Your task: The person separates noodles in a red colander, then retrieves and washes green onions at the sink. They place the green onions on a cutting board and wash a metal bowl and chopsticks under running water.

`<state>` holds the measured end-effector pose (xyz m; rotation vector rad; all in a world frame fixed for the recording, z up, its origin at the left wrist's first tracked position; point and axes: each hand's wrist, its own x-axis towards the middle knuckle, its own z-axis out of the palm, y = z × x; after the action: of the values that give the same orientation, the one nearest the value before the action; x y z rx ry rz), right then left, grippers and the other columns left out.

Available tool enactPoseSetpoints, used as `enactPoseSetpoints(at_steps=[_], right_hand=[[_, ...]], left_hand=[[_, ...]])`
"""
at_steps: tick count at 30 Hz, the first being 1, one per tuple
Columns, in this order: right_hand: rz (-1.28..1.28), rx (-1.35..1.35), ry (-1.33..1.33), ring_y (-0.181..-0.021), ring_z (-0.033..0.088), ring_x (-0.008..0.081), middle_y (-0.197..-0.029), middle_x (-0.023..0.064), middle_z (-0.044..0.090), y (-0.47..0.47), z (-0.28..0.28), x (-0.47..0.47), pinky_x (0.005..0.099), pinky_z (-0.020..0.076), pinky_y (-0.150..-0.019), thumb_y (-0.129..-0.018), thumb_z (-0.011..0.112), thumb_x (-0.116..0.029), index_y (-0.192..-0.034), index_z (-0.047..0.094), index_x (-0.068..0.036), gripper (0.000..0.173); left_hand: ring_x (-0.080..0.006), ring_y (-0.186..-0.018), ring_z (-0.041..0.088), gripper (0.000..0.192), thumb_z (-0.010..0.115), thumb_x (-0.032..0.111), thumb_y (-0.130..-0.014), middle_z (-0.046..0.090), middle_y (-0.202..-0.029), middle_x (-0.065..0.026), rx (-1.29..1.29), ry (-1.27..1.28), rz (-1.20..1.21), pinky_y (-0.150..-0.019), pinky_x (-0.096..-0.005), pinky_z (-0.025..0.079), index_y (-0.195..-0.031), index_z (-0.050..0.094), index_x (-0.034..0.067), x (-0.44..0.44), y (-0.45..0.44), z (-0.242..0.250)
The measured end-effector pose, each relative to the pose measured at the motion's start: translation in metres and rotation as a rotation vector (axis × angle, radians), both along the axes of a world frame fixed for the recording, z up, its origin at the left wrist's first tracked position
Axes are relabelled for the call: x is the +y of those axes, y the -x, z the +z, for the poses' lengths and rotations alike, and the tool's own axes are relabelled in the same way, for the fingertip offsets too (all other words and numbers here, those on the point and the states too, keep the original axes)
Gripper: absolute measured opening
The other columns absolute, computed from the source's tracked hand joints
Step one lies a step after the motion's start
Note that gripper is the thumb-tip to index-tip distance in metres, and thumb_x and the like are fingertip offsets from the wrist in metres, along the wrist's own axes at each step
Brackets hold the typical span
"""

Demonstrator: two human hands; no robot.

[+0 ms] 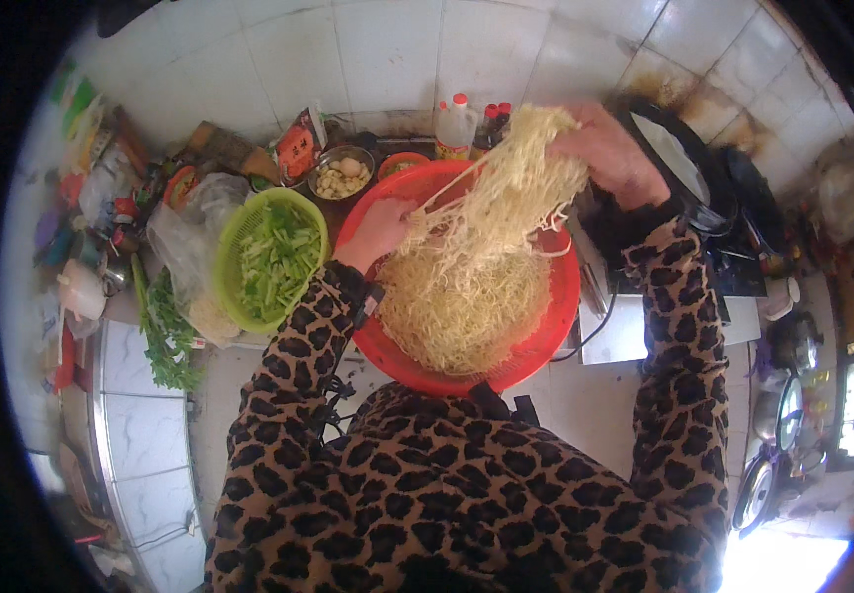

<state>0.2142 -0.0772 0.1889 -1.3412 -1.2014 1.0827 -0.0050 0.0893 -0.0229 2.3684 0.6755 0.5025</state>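
Observation:
A large red plastic basin point(566, 311) in front of me holds a heap of thin pale noodles point(464, 319). My right hand point(612, 152) grips a thick clump of noodles point(527, 170) raised over the basin's far right side. Strands hang from this clump down to the heap. At the basin's left side, my left hand point(379, 233) has its fingers on the lower left end of the lifted strands. Noodles partly hide those fingertips.
Left of the basin stands a green plastic basket point(223, 274) of chopped green vegetables. Behind are a metal bowl point(316, 185) of garlic cloves, a white bottle with a red cap point(457, 126) and dark bottles. A black wok point(716, 215) sits right; leafy greens point(171, 333) hang over the counter edge.

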Motion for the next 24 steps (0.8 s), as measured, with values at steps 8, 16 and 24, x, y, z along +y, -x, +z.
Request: enactPoseSetpoints(at_steps=[8,16,24], right_hand=[[0.021,-0.006,-0.221,-0.078,0.062,0.0148,-0.087,0.0084,0.064,0.008,0.049,0.012,0.0273,0.0497,-0.070,-0.078,0.059,-0.008,-0.100,0.059,0.004,0.026],[0.033,-0.418,-0.296,-0.069,0.057,0.0139,-0.078,0.0080,0.061,0.027,0.033,0.035,0.0280,0.0472,-0.063,-0.077,0.056,-0.005,-0.095,0.059,0.003,0.020],[-0.088,0.076,-0.524,-0.062,0.054,0.0113,-0.066,0.0017,0.058,0.020,0.029,0.067,0.0273,0.0447,-0.055,-0.081,0.049,-0.004,-0.076,0.058,0.000,0.012]], left_hand=[[-0.0156,-0.087,0.058,0.031,0.053,0.003,-0.073,0.062,-0.090,-0.0048,-0.185,0.583,-0.206,-0.074,-0.0284,0.046,-0.103,0.060,0.004,-0.025,-0.002,0.034],[-0.0171,-0.098,0.056,0.037,0.053,0.006,-0.079,0.059,-0.108,-0.0119,-0.277,0.448,-0.170,-0.084,-0.0303,0.043,-0.116,0.051,0.001,-0.051,-0.036,0.063],[-0.0392,-0.095,0.057,0.035,0.048,0.015,-0.082,0.060,-0.101,-0.0222,0.193,0.179,0.025,-0.084,-0.0409,0.044,-0.115,0.054,0.007,-0.012,-0.003,-0.038]])
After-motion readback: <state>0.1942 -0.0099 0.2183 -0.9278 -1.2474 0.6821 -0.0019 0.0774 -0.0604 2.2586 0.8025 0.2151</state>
